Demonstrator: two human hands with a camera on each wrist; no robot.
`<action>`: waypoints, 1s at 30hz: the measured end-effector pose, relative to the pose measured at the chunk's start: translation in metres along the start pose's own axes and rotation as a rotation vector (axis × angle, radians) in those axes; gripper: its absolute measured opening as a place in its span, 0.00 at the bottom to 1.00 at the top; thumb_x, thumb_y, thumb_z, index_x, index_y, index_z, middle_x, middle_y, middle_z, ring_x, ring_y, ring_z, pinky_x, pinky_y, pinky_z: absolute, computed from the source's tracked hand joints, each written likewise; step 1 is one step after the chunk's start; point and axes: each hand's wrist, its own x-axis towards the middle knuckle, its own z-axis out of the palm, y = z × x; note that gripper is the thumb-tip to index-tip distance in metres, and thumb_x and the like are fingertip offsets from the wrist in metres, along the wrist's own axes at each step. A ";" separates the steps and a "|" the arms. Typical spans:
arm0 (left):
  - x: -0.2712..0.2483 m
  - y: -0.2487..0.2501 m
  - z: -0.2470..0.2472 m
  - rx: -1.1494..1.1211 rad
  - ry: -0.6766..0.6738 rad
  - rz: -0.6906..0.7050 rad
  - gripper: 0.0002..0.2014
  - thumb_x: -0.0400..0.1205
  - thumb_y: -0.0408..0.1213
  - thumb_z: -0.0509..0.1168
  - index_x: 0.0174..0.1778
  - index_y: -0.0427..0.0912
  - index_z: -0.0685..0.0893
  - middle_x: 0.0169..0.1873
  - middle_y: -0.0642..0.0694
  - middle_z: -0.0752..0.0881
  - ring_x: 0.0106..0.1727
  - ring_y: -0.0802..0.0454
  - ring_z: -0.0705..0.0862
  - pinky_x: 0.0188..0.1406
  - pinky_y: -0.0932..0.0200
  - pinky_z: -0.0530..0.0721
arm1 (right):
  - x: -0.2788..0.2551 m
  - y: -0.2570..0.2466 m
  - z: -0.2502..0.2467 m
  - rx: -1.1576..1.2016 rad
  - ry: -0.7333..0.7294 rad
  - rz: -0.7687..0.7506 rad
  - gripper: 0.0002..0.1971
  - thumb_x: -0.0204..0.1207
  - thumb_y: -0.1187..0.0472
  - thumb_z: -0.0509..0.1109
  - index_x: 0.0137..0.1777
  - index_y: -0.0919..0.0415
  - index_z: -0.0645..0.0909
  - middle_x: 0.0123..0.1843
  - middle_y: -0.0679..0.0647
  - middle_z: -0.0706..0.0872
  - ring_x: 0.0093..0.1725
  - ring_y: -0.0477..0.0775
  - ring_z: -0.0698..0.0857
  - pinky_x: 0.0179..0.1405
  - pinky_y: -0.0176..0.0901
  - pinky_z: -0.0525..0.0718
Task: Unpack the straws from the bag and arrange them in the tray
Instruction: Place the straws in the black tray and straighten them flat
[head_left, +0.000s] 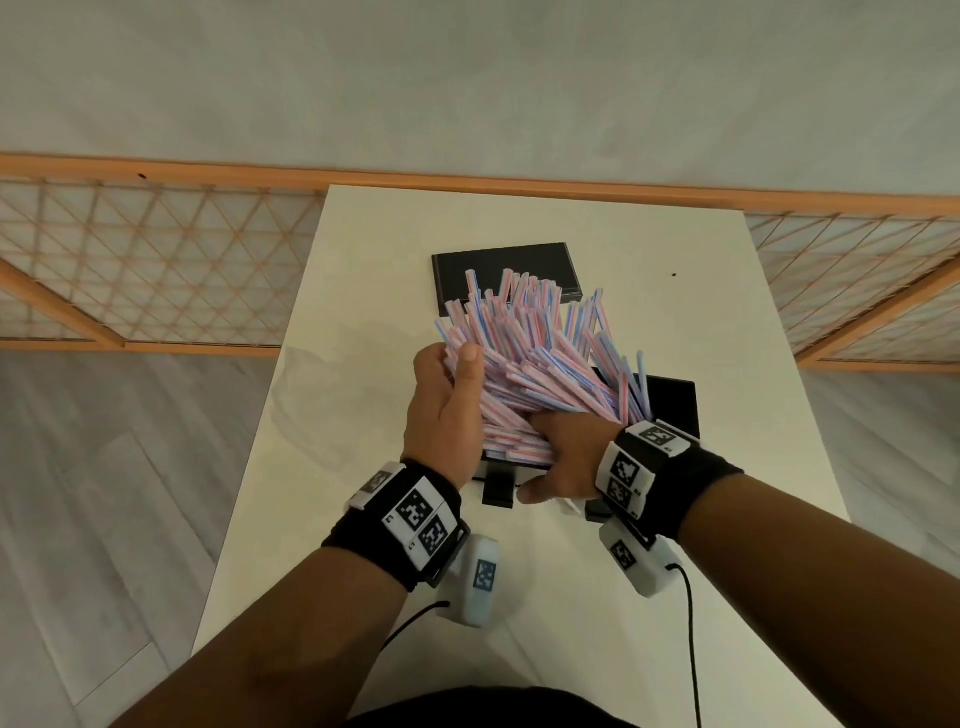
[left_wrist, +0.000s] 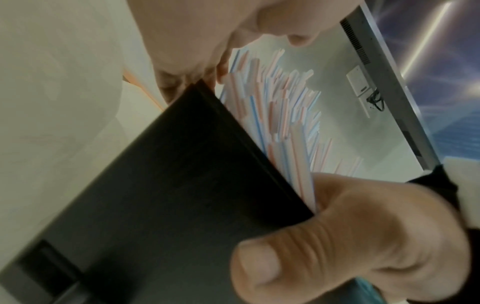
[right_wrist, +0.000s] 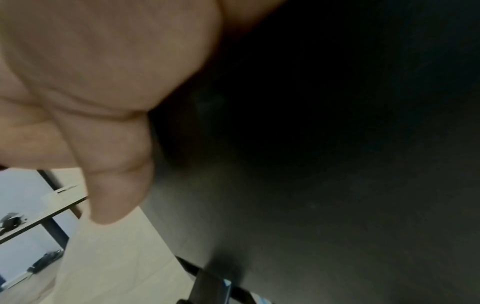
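Straws (head_left: 535, 358) (pink-blue striped), fanned bundle, left hand (head_left: 441, 410) and right hand (head_left: 566, 457) seemingly clasping them.

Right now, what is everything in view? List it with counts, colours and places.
straws: large bundle, pink, blue and white striped, fanned out between both hands above the near tray.
trays: two, black; far tray behind the straws, near tray under the hands.
table: one, white, under everything.
screen: wooden lattice, orange frame, behind the table.
monitor: one, left wrist view only.
left hand: grips the bundle's left side.
right hand: holds the bundle's lower end.
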 end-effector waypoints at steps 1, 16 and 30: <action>0.001 0.001 0.000 -0.013 0.002 -0.013 0.30 0.83 0.65 0.51 0.66 0.42 0.73 0.42 0.59 0.78 0.40 0.64 0.77 0.44 0.60 0.74 | 0.001 0.000 -0.002 0.023 -0.015 0.007 0.42 0.64 0.39 0.80 0.77 0.48 0.71 0.71 0.48 0.81 0.72 0.56 0.78 0.71 0.47 0.75; 0.003 0.017 0.003 -0.149 0.080 -0.042 0.35 0.67 0.67 0.73 0.62 0.49 0.78 0.54 0.53 0.89 0.56 0.52 0.90 0.63 0.37 0.86 | 0.006 0.000 -0.009 0.150 -0.050 0.003 0.37 0.51 0.39 0.84 0.63 0.44 0.82 0.55 0.42 0.88 0.55 0.49 0.86 0.62 0.50 0.83; 0.012 0.025 -0.009 0.099 0.037 0.078 0.38 0.82 0.62 0.57 0.87 0.47 0.62 0.80 0.45 0.75 0.77 0.55 0.77 0.75 0.59 0.73 | -0.006 -0.008 -0.010 0.154 0.061 -0.030 0.27 0.59 0.30 0.80 0.53 0.41 0.81 0.45 0.36 0.80 0.55 0.50 0.82 0.55 0.39 0.75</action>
